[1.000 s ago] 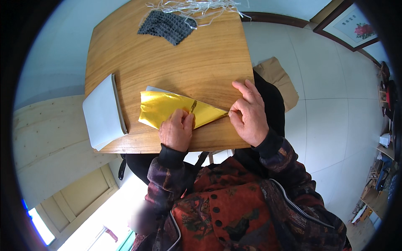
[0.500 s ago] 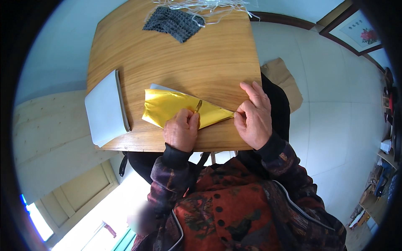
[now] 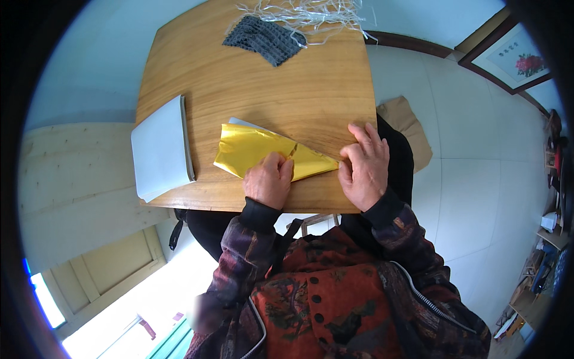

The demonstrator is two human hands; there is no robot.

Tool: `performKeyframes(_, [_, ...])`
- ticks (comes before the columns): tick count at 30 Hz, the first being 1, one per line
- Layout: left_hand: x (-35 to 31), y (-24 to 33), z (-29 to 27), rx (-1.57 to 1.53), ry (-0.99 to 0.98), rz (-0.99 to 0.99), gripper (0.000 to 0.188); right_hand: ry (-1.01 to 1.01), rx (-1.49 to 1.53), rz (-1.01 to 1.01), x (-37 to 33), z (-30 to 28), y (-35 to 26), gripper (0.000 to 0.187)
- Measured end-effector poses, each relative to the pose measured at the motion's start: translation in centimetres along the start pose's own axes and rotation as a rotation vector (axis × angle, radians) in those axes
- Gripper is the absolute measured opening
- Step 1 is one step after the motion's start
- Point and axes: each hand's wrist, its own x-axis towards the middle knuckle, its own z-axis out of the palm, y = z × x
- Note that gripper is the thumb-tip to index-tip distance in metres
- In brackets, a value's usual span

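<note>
A sheet of shiny gold foil paper (image 3: 251, 145) lies on the wooden table in front of me, folded into a long shape that narrows to a point at the right. A pale edge of its underside shows along the far side. My left hand (image 3: 269, 181) is closed on the near middle of the paper, thumb and bent fingers pressed together beside a dark crease. At the pointed tip, my right hand (image 3: 365, 170) pinches the paper between thumb and forefinger, its other fingers raised and spread.
A stack of white-backed sheets (image 3: 161, 149) lies at the table's left. Toward the far edge are a dark grey textured cloth (image 3: 266, 40) and a tangle of clear plastic strips (image 3: 311, 15). Brown paper (image 3: 406, 128) is beyond the right edge of the wooden table (image 3: 287, 84).
The whole view has shifted slightly, so the table and things on it appear a little farther right. Both hands keep nearly the same places on the gold paper.
</note>
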Motion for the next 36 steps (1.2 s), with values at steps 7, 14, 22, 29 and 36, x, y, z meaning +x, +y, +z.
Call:
performKeyframes(7, [0.1,-0.2,0.2,0.007,0.018,-0.004,0.022,-0.180,-0.262,-0.317,0.2,-0.2,-0.9,0.051])
performKeyframes(14, [0.0,-0.2,0.6,0.017,0.090,0.046,0.019,-0.255,-0.350,-0.444,0.8,-0.3,-1.1,0.042])
performKeyframes(22, [-3.4,-0.7,1.1,0.271,0.354,0.452,0.026,-0.273,-0.391,-0.485,0.9,-0.2,-1.0,0.044])
performKeyframes(29, [-6.7,-0.2,2.6,0.219,-0.038,0.499,0.083,-0.288,-0.387,-0.472,1.0,-0.1,-0.9,0.046])
performKeyframes(36, [-9.5,-4.0,0.3,0.402,-0.055,0.434,0.077,-0.255,-0.350,-0.464,0.9,-0.1,-0.8,0.050])
